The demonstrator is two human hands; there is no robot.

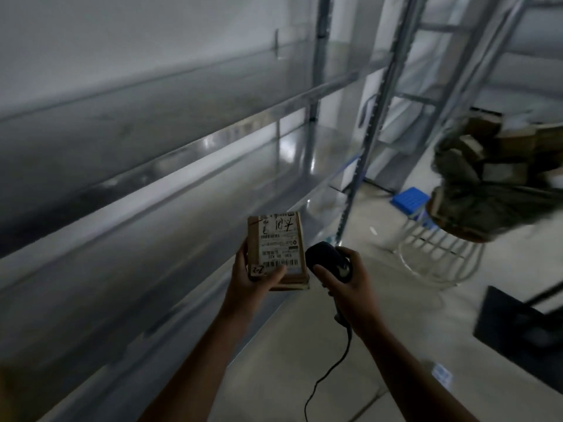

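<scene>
Head view: the left grip point(256, 278) is clasped round a small brown parcel point(278, 248), thumb across the label's lower edge, holding it in the air just off the front edge of the metal shelf point(152, 239). The right grip point(344, 278) is clenched on a black scanner point(327, 260), whose head is just beside the parcel's right edge. I'd judge the scan wants the scanner aimed squarely at the barcode, thumb off the bars. Further right, a net sack point(475, 190) on a white wire stand point(441, 254) holds more brown boxes.
</scene>
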